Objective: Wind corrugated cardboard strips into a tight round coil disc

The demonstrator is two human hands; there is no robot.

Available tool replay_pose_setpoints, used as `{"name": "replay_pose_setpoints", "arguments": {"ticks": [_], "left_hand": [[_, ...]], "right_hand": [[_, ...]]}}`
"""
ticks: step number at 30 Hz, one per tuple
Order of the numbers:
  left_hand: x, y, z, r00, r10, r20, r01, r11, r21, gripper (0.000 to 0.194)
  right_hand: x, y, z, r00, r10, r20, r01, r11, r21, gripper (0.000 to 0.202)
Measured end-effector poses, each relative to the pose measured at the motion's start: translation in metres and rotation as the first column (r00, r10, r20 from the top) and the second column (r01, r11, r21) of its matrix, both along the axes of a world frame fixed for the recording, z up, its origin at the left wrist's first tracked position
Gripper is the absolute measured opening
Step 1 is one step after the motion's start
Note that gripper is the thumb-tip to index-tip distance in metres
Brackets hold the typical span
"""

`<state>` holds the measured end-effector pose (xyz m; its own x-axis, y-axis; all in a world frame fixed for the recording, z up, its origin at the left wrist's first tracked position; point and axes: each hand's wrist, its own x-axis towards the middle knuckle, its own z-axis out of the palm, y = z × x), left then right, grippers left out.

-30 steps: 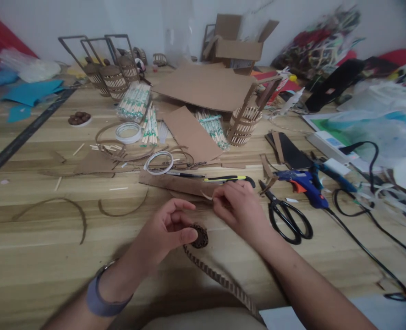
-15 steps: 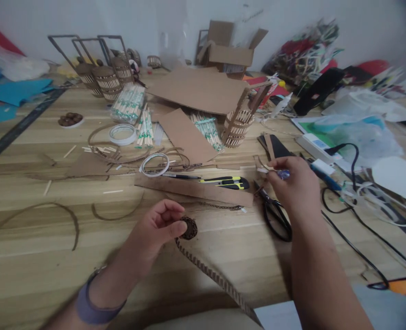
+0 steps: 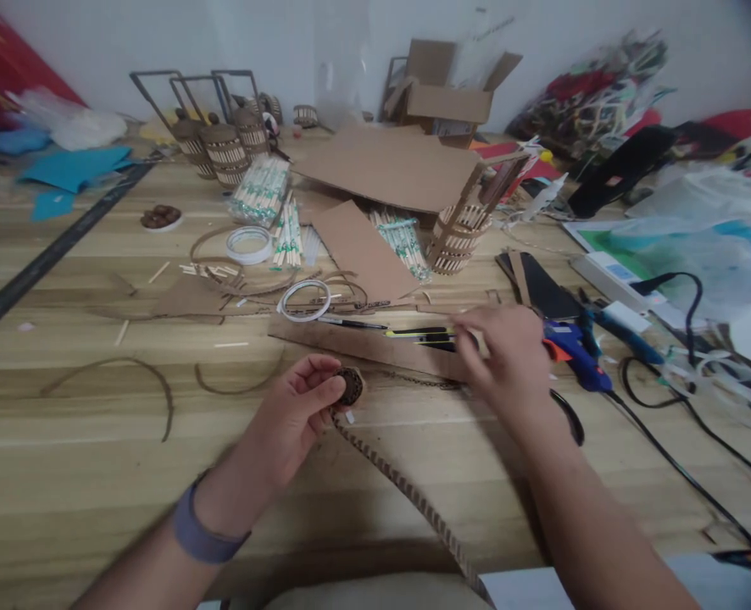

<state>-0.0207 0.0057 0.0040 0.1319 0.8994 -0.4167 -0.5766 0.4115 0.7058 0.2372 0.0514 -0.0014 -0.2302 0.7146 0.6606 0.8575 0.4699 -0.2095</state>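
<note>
Cardboard coil (image 3: 352,387) pinched in the left hand (image 3: 296,415)

The dark, ridged disc sits near the scene's middle, gripped between the left thumb and fingers; its corrugated strip (image 3: 407,487), evenly ribbed, trails toward the near right. To the right, the blurred right hand (image 3: 506,360) hangs with thumb and forefinger spread wide, by a yellow-and-black cutter knife (image 3: 430,336). Left of the knife and slightly nearer lies a flat, smooth brown cardboard length (image 3: 363,350). Farther left is a thin white tape ring (image 3: 303,318). A blue plastic glue gun (image 3: 582,360) rests at right; far beyond stands a rounded basket (image 3: 457,246) of pale sticks banded in brown.
</note>
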Motion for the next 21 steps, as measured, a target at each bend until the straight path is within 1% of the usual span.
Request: {"name": "replay_pose_setpoints", "arguments": {"ticks": [1, 2, 4, 6, 7, 9, 11, 15, 21], "left_hand": [[0.000, 0.000, 0.000, 1.000, 0.011, 0.013, -0.011, 1.000, 0.001, 0.043], [-0.001, 0.001, 0.000, 0.999, 0.022, 0.023, -0.022, 1.000, 0.000, 0.043], [-0.002, 0.001, 0.000, 0.998, 0.047, 0.034, -0.047, 0.999, -0.003, 0.042], [-0.003, 0.002, 0.000, 0.997, 0.060, 0.040, -0.060, 0.998, -0.006, 0.043], [-0.003, 0.002, 0.000, 0.997, 0.063, 0.045, -0.063, 0.998, -0.010, 0.044], [-0.002, 0.002, 0.000, 0.996, 0.065, 0.058, -0.064, 0.998, -0.018, 0.046], [-0.002, 0.002, 0.000, 0.995, 0.070, 0.071, -0.069, 0.997, -0.019, 0.046], [-0.002, 0.003, -0.001, 0.994, 0.087, 0.061, -0.086, 0.996, -0.012, 0.042], [-0.007, 0.005, -0.002, 0.992, 0.119, -0.036, -0.120, 0.993, -0.016, 0.039]], "right_hand": [[-0.013, -0.005, 0.001, 0.989, 0.130, 0.072, -0.133, 0.990, 0.040, 0.011], [-0.026, -0.010, 0.001, 0.966, 0.233, 0.112, -0.240, 0.970, 0.050, 0.010], [-0.048, -0.020, -0.001, 0.905, 0.404, 0.132, -0.413, 0.909, 0.055, 0.009], [-0.064, -0.029, -0.003, 0.843, 0.520, 0.140, -0.532, 0.844, 0.067, 0.009], [-0.070, -0.033, -0.004, 0.817, 0.559, 0.140, -0.571, 0.817, 0.076, 0.009], [-0.077, -0.038, -0.004, 0.781, 0.610, 0.132, -0.622, 0.778, 0.089, 0.009], [-0.080, -0.042, -0.003, 0.762, 0.639, 0.102, -0.647, 0.757, 0.091, 0.016], [-0.082, -0.047, -0.002, 0.746, 0.664, 0.045, -0.666, 0.742, 0.074, 0.024], [-0.078, -0.049, -0.002, 0.742, 0.670, -0.002, -0.669, 0.741, 0.062, 0.022]]}}
